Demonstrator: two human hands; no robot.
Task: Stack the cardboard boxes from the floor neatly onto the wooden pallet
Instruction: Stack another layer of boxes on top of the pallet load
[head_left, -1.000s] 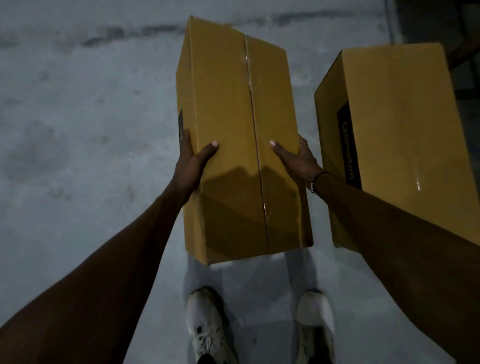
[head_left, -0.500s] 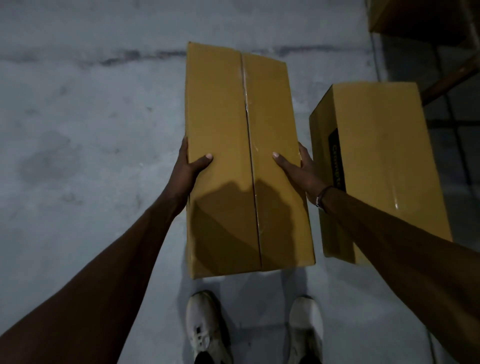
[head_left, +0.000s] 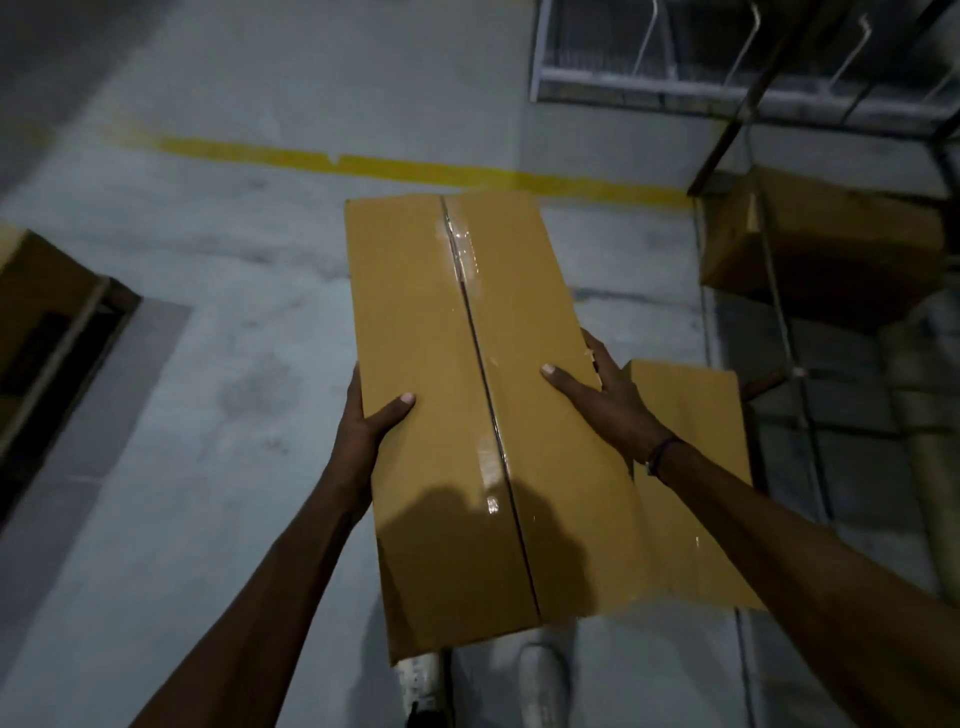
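The long cardboard box (head_left: 467, 415) is held up in the air above the grey floor (head_left: 208, 467), in front of the person, with its taped seam on top. The left hand (head_left: 366, 423) grips its left edge, thumb on the top face and the fingers hidden under the side. The right hand (head_left: 605, 400) grips the right edge in the same way (a dark band is on this wrist). A second box (head_left: 696, 493) lies on the floor just right of it, partly behind the right arm. Two white shoes (head_left: 543, 675) show below the held box. A yellow line (head_left: 415, 169) crosses the floor further away.
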